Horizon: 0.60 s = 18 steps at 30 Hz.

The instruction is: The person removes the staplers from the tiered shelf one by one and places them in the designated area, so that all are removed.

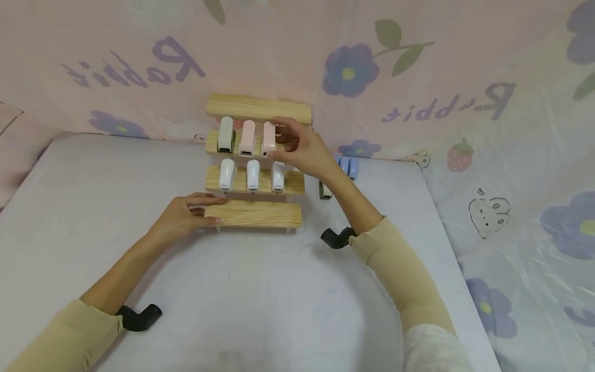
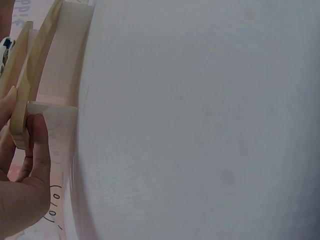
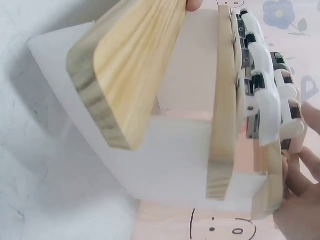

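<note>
At a 4-tier wooden rack [image 1: 257, 107] on a white table [image 1: 260, 289], a person's R hand [image 1: 304, 147] pinches the rightmost pink stapler [image 1: 268, 138], 2nd-farthest tier, nr 1 more pink stapler [image 1: 248, 137] & 1 grey stapler [image 1: 226, 133]; L hand [image 1: 178, 214] pinches the nearest tier [image 1: 262, 213] at its left end. 3 white staplers [image 1: 252, 174] stand 1 tier nearer than the pinks; blue items [image 1: 353, 168] lie right.

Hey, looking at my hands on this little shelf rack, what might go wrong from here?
The right hand holds the rightmost pink stapler, so a sideways slip might knock the middle pink stapler. If dropped, it could hit the white staplers just below. The left hand grips the bottom shelf; a tug might jolt everything above.
</note>
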### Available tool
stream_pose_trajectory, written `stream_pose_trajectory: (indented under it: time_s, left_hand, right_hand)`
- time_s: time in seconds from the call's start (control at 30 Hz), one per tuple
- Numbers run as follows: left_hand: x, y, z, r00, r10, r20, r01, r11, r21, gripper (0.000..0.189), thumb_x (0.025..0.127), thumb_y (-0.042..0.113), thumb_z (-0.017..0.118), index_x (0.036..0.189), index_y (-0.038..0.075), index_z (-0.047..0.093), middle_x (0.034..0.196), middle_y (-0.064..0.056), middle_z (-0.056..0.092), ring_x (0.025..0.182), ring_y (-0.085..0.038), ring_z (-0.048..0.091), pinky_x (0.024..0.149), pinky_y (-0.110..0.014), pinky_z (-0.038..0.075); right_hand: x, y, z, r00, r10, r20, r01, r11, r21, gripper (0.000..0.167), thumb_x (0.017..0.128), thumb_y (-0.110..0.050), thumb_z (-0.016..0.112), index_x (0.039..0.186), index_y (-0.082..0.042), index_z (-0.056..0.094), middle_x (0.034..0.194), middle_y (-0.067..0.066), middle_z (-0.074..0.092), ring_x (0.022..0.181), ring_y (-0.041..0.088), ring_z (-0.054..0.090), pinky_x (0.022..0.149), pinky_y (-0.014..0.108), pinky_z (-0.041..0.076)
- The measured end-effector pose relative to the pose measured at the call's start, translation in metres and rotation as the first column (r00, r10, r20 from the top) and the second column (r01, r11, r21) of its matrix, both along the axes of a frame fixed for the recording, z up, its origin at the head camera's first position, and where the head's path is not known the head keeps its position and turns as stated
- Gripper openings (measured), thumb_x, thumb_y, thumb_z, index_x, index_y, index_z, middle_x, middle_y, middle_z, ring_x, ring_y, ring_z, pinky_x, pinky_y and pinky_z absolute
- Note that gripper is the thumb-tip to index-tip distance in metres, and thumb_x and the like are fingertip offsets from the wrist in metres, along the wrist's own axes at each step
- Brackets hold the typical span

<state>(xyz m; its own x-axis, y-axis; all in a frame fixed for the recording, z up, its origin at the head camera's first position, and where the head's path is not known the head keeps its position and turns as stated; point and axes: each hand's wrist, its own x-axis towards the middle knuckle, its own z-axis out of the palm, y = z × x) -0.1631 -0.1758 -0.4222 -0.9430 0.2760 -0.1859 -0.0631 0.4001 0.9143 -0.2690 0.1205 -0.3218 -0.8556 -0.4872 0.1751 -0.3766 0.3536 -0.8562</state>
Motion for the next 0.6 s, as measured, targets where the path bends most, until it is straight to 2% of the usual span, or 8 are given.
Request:
stream_pose_trajectory:
  time_s: [0.1, 0.27, 0.33, 0.6]
  left_hand:
    - [-0.0001, 0.0001, 0.0001, 1.000, -0.003, 0.002, 0.003, 1.000, 0.002, 0.053, 0.081, 0.027, 0.084, 0.129, 0.010, 0.068, 0.148, -0.011, 0.046, 0.139, -0.030, 0.035, 0.102, -0.041, 0.042]
    - [-0.0005, 0.0002, -0.0002, 1.000, -0.005, -0.014, 0.005, 1.000, 0.004, 0.051, 0.082, 0.025, 0.083, 0.129, 0.010, 0.068, 0.147, -0.011, 0.048, 0.140, -0.030, 0.034, 0.105, -0.044, 0.041]
    - [-0.0004, 0.0004, 0.0002, 1.000, -0.010, -0.022, 0.010, 1.000, 0.008, 0.051, 0.083, 0.024, 0.083, 0.129, 0.009, 0.068, 0.148, -0.012, 0.047, 0.141, -0.032, 0.033, 0.106, -0.048, 0.039]
    - [-0.0007, -0.0001, -0.0016, 1.000, -0.013, -0.022, 0.014, 1.000, 0.025, 0.051, 0.083, 0.024, 0.083, 0.129, 0.008, 0.068, 0.148, -0.013, 0.046, 0.142, -0.033, 0.032, 0.107, -0.049, 0.039]
  right_hand:
    - [0.0001, -0.0014, -0.0019, 1.000, -0.007, -0.023, 0.008, 1.000, 0.020, 0.068, 0.084, -0.020, 0.081, 0.144, -0.017, 0.050, 0.137, 0.007, 0.058, 0.117, 0.015, 0.059, 0.093, 0.027, 0.051]
    - [0.0001, -0.0029, -0.0036, 0.997, -0.031, -0.065, 0.034, 0.999, 0.039, 0.066, 0.085, -0.020, 0.081, 0.144, -0.017, 0.051, 0.133, 0.007, 0.061, 0.113, 0.014, 0.061, 0.089, 0.026, 0.052]
    - [0.0005, -0.0027, -0.0037, 0.997, -0.036, -0.075, 0.038, 0.999, 0.036, 0.066, 0.085, -0.019, 0.081, 0.144, -0.017, 0.051, 0.131, 0.007, 0.062, 0.112, 0.013, 0.062, 0.088, 0.026, 0.052]
    - [0.0025, 0.0004, -0.0045, 0.997, -0.037, -0.064, 0.036, 0.999, -0.025, 0.066, 0.084, -0.016, 0.082, 0.143, -0.015, 0.052, 0.129, 0.007, 0.063, 0.108, 0.015, 0.063, 0.089, 0.029, 0.052]
